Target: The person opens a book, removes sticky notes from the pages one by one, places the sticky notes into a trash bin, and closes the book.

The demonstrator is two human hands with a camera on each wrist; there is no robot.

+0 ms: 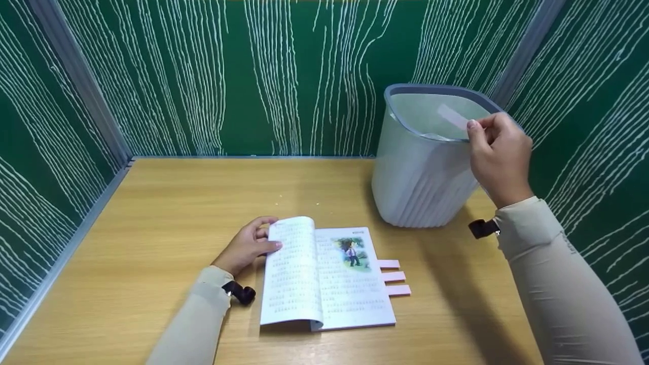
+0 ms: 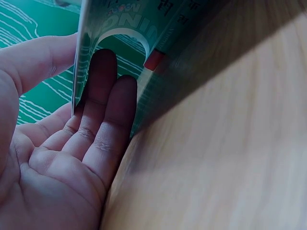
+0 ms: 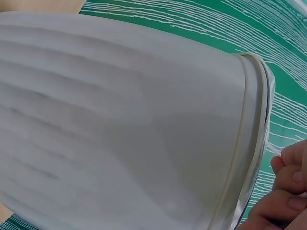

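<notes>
An open book (image 1: 350, 299) lies on the table, with printed text and a small coloured picture on its right page. My left hand (image 1: 248, 246) holds the left pages and cover at their outer edge, thumb on the page and fingers behind. In the left wrist view those fingers (image 2: 108, 105) lie against the glossy cover (image 2: 165, 36). Over the rim of a pale waste bin (image 1: 421, 177), my right hand (image 1: 502, 152) pinches a thin pale strip (image 1: 453, 116) between thumb and forefinger. Three pink page tabs (image 1: 396, 276) stick out from the book's right edge.
The bin, with its grey rim (image 1: 441, 88), stands at the back right of the wooden table (image 1: 203, 197). Green panels with white wavy lines (image 1: 274, 76) enclose the back and sides. A few tiny white specks lie behind the book.
</notes>
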